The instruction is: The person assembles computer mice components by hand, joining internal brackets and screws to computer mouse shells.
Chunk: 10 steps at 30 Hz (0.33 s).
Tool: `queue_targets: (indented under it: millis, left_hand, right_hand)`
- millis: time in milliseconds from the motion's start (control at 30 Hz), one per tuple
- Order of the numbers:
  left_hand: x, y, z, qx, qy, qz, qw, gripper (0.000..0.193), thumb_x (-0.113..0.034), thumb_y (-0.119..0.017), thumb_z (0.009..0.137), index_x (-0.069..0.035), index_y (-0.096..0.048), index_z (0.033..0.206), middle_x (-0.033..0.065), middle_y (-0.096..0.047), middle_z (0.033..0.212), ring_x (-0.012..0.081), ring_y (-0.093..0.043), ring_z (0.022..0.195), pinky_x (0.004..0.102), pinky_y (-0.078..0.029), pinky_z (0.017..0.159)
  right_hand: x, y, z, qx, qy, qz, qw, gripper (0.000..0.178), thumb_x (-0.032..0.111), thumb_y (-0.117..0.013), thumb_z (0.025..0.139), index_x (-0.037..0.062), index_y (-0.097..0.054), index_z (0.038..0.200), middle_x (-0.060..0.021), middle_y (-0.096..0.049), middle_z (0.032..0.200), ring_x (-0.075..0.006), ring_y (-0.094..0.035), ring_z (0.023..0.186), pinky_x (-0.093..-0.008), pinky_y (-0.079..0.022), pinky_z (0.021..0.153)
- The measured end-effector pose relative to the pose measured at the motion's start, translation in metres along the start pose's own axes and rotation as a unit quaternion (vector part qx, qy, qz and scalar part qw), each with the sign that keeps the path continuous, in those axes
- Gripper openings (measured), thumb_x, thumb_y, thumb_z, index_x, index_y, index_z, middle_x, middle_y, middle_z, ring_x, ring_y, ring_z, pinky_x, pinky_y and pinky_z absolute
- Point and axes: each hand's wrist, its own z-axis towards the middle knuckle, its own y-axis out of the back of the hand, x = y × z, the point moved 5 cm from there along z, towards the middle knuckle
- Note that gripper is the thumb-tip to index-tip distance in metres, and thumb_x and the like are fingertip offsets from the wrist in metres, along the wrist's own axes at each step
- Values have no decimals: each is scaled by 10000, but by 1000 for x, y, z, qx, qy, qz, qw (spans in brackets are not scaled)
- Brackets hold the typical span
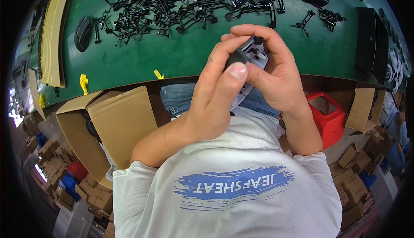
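Both my hands are wrapped round a dark grey and light grey plastic shell (pixel 258 53), which looks like a computer mouse housing. It is held tilted above the table's front edge, with pale inner parts showing at its upper end. My left hand (pixel 214 89) grips its left side, thumb laid along it. On the other side, my right hand (pixel 278 76) curls over the top, and its thumb presses the near face. Palms and fingers hide much of the shell. Beyond the hands, a heap of thin black plastic frames (pixel 172 11) lies on the green table (pixel 142 56).
Black mouse shells (pixel 82 34) lie left of the heap and at the far right. A black box (pixel 369 44) stands on the table's right. Yellow scraps (pixel 84 84) lie along the front edge. Below are an opened cardboard box (pixel 125 119) and a red plastic stool (pixel 326 117).
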Motion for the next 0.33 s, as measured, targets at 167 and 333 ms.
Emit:
queue_targets:
  millis: [167,333]
  left_hand:
    - [13,6,2,-37,126,-163,978,577,-393,-432,1099,-11,-420,1531,115,-591,1385,196,-610,1246,365,-490,1087]
    - [-5,13,-9,27,152,-329,932,600,-394,-501,1119,-38,-383,1588,63,-542,1413,150,-547,1288,312,-427,1109]
  right_hand:
    - [-4,-4,6,-7,-51,-10,999,532,27,-783,942,40,-570,1430,-48,-692,1209,-124,-649,1106,-301,-536,986]
    - [6,-17,5,64,-103,61,991,714,246,-828,922,54,-497,1525,-122,-656,1384,-244,-630,1286,-390,-483,1132]
